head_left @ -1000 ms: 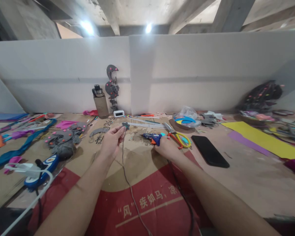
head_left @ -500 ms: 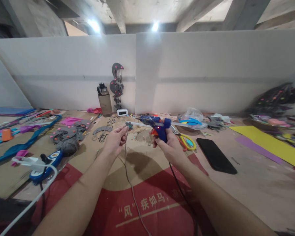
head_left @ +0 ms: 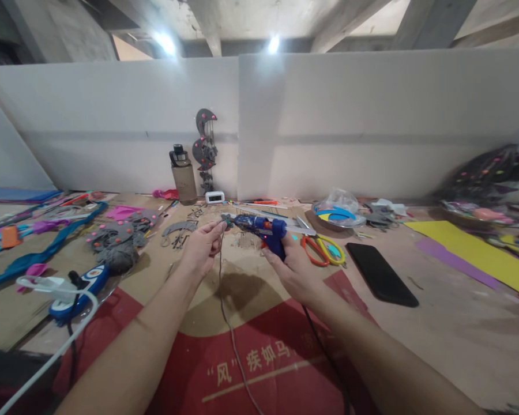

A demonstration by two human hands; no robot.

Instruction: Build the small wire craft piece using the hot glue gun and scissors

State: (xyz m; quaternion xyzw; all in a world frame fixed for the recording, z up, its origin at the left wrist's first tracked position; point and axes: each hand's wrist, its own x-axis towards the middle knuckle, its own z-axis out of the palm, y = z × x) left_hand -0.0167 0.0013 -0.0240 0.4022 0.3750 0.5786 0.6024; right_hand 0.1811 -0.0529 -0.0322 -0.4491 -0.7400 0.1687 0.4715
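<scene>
While the left hand (head_left: 204,248) pinches a small grey piece (head_left: 226,218) between thumb and fingertips, the right hand (head_left: 293,268) grips the handle of a blue glue gun (head_left: 264,227) (a small red light shows on its body). The gun lies at the dial's centre, its nozzle directed toward nine o'clock and close against the piece; whether they touch cannot be told. A grey cord (head_left: 227,323) descends from the left hand toward six o'clock. Scissors (head_left: 326,251) and a black phone (head_left: 381,274) lie between three and four o'clock; a bottle (head_left: 184,181) stands at ten.
</scene>
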